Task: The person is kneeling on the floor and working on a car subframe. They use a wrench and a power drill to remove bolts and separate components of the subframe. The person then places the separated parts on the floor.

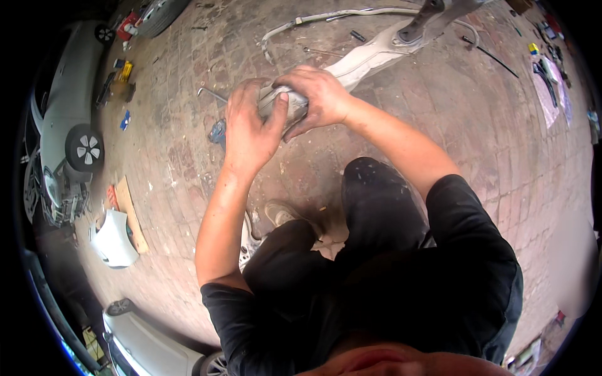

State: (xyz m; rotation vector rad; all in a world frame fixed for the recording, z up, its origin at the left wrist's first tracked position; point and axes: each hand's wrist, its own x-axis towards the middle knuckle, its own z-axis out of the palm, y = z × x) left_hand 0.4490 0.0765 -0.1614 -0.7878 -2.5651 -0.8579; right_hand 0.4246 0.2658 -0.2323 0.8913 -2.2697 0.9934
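Note:
A long, dusty grey metal car crossmember point(367, 62) lies slantwise over the brick floor, running from my hands toward the far right. My left hand point(252, 125) grips its near end from the left, the thumb pointing up along it. From the other side my right hand point(316, 97) curls over the same end, close to the left. Between them, only a little of the rounded tip shows; its underside is hidden. A dark bracket point(417, 25) sits on the far part. Beside my left hand is a blue object point(217, 131), partly covered, and a metal wrench point(212, 94).
A bent bar point(338, 14) lies beyond the crossmember, with a spanner point(320, 51) and a black rod point(495, 57) nearby. Cars point(66, 113) stand at the left. A white panel point(114, 241) rests on the floor, and tools point(545, 81) lie at far right.

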